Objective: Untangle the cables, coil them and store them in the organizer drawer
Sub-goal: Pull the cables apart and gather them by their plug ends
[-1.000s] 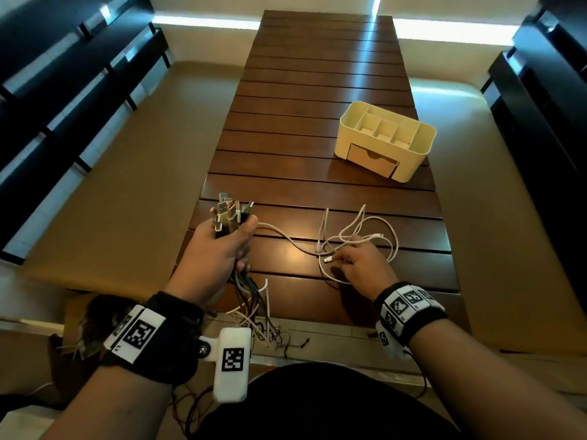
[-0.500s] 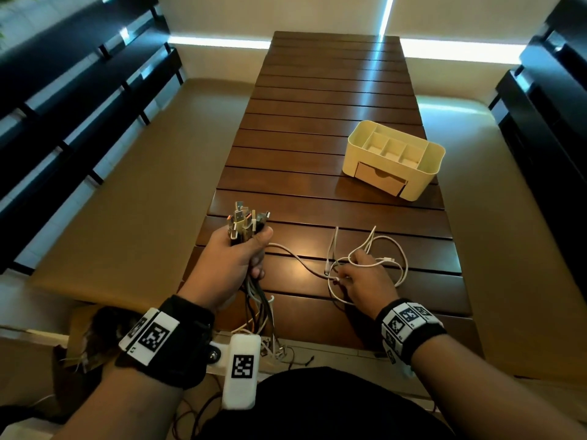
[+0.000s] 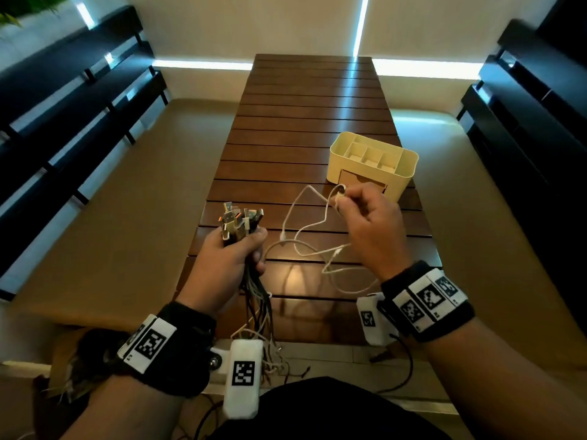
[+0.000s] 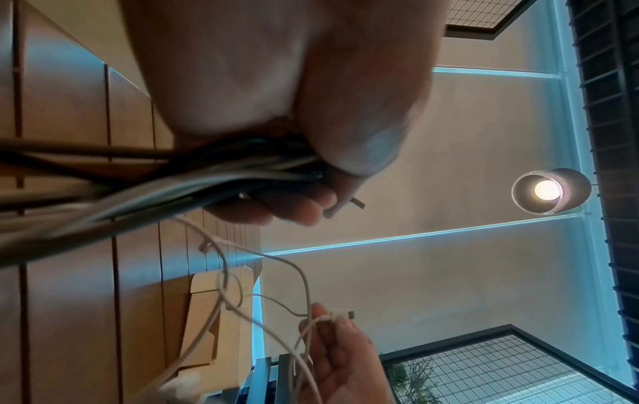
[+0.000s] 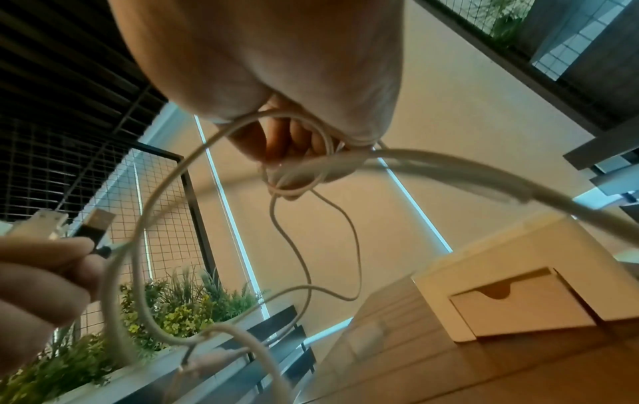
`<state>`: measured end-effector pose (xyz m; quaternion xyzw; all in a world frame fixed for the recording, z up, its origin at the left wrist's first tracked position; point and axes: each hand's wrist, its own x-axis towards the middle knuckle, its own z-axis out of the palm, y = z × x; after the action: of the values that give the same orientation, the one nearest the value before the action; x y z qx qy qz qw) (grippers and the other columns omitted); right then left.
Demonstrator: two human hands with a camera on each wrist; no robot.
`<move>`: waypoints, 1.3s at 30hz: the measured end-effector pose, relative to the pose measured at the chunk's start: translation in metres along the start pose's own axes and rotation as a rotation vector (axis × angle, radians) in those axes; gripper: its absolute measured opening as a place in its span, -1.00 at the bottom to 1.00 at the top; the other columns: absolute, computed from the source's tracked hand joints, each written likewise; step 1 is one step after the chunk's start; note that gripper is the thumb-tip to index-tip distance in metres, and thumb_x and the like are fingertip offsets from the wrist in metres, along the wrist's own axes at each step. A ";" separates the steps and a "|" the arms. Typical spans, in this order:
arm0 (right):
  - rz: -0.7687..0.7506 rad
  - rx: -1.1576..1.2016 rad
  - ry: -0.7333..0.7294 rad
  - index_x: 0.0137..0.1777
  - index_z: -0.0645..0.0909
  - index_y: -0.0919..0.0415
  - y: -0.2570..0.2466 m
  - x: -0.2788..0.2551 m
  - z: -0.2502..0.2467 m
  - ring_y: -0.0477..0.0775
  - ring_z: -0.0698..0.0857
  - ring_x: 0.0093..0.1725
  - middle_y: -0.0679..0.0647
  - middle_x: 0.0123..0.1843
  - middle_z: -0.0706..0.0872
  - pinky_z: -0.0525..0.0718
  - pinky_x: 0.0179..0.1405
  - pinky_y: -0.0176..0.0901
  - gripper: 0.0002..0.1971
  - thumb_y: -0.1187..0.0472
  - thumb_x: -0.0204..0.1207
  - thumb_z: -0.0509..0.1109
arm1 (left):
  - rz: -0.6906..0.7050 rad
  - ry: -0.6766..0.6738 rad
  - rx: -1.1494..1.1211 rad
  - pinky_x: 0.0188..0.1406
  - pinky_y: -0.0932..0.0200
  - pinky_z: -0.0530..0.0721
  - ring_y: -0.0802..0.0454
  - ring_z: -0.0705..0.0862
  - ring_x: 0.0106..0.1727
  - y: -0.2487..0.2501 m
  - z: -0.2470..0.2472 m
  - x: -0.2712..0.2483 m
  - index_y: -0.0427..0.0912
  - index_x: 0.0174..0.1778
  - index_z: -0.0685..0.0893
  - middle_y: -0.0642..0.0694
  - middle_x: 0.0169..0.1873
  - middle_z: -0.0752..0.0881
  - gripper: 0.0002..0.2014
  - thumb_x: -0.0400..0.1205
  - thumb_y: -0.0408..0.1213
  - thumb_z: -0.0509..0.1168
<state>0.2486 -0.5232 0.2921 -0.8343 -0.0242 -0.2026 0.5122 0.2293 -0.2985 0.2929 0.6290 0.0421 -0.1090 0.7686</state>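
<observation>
My left hand (image 3: pixel 236 249) grips a bundle of cables (image 3: pixel 239 222) upright, plugs fanned out on top and dark and pale cords (image 4: pixel 166 175) hanging below the table edge. My right hand (image 3: pixel 349 201) is raised above the table and pinches the end of a white cable (image 3: pixel 305 246), whose plug (image 4: pixel 340 315) pokes past the fingertips. Loops of that white cable (image 5: pixel 311 246) dangle down to the slats and run back to the left hand. The cream organizer (image 3: pixel 374 163) stands just beyond the right hand, its drawer (image 5: pixel 518 303) closed.
The slatted wooden table (image 3: pixel 301 128) stretches away ahead. Tan benches (image 3: pixel 104 217) flank it on both sides, with dark shelving beyond. Loose cable ends (image 3: pixel 273 360) trail off the near table edge towards my lap.
My right hand has risen from the table with the white cable's end, lifting the tangle and moving towards the organizer. The left hand kept its grip on the bundle.
</observation>
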 end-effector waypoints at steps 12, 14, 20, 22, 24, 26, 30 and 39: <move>0.405 0.151 -0.063 0.05 0.66 0.08 0.003 0.000 -0.014 -0.07 0.77 0.01 0.00 -0.02 0.85 0.75 0.13 0.08 -0.86 0.12 0.73 0.27 | 0.055 0.012 -0.042 -0.41 0.18 0.62 0.08 0.52 -0.42 0.004 -0.005 -0.022 -0.17 -0.10 0.64 -0.01 -0.46 0.53 -0.93 0.70 -0.34 0.33; 0.456 0.222 -0.064 0.18 0.57 0.13 0.001 0.000 -0.013 -0.03 0.78 0.00 0.05 0.00 0.86 0.72 0.17 0.13 -0.83 0.10 0.78 0.19 | 0.068 0.005 -0.039 -0.40 0.17 0.61 0.10 0.52 -0.42 0.003 -0.006 -0.024 -0.17 -0.10 0.63 0.01 -0.46 0.53 -0.94 0.70 -0.34 0.33; 0.144 0.318 0.063 0.10 0.50 0.07 -0.025 -0.001 -0.016 0.02 0.81 -0.09 0.06 -0.13 0.83 0.77 0.01 0.01 -0.95 0.22 0.77 0.22 | 0.079 0.003 -0.028 -0.37 0.14 0.62 0.07 0.52 -0.41 0.006 -0.009 -0.027 -0.14 -0.15 0.63 0.01 -0.47 0.53 -0.89 0.70 -0.33 0.33; 0.160 0.256 0.038 0.07 0.53 0.08 -0.021 -0.004 -0.012 0.04 0.80 -0.08 0.06 -0.15 0.81 0.78 0.09 0.15 -0.95 0.25 0.73 0.28 | 0.088 0.008 -0.018 -0.37 0.13 0.62 0.06 0.53 -0.41 0.005 -0.007 -0.027 -0.13 -0.16 0.65 0.01 -0.47 0.54 -0.88 0.70 -0.32 0.34; 0.226 0.185 0.019 0.08 0.57 0.09 -0.012 -0.005 -0.010 0.00 0.78 -0.03 0.02 -0.14 0.81 0.74 0.17 0.26 -0.96 0.22 0.69 0.34 | 0.109 0.014 -0.012 -0.38 0.14 0.62 0.06 0.54 -0.40 0.004 -0.006 -0.026 -0.12 -0.16 0.66 0.02 -0.47 0.54 -0.89 0.70 -0.31 0.35; 0.265 0.156 0.004 0.08 0.59 0.06 -0.007 -0.007 -0.009 0.03 0.77 -0.01 0.04 -0.09 0.81 0.75 0.14 0.26 -0.91 0.20 0.64 0.41 | 0.124 0.022 -0.017 -0.37 0.15 0.65 0.07 0.57 -0.39 0.004 -0.004 -0.024 -0.14 -0.11 0.66 0.03 -0.46 0.57 -0.93 0.69 -0.31 0.36; 0.196 0.089 -0.076 0.00 0.58 -0.15 -0.012 -0.013 -0.002 -0.02 0.77 -0.02 -0.03 -0.05 0.77 0.76 0.12 0.21 -0.81 0.13 0.54 0.52 | 0.130 -0.010 -0.041 -0.24 0.13 0.74 0.01 0.67 -0.32 0.007 0.007 -0.018 -0.22 -0.02 0.63 -0.07 -0.39 0.64 -0.95 0.71 -0.31 0.32; -0.097 0.202 -0.186 0.17 0.67 0.13 -0.039 -0.025 0.013 -0.16 0.81 -0.03 -0.05 -0.04 0.81 0.76 -0.06 -0.30 -0.81 0.31 0.59 0.46 | 0.197 -0.051 0.017 -0.11 0.12 0.78 0.00 0.83 -0.09 0.010 0.032 -0.005 -0.22 0.08 0.69 -0.04 -0.20 0.82 -0.89 0.71 -0.30 0.29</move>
<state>0.2198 -0.4890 0.3106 -0.7916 -0.1320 -0.1453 0.5786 0.2240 -0.3273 0.3101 0.6337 -0.0402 -0.0491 0.7709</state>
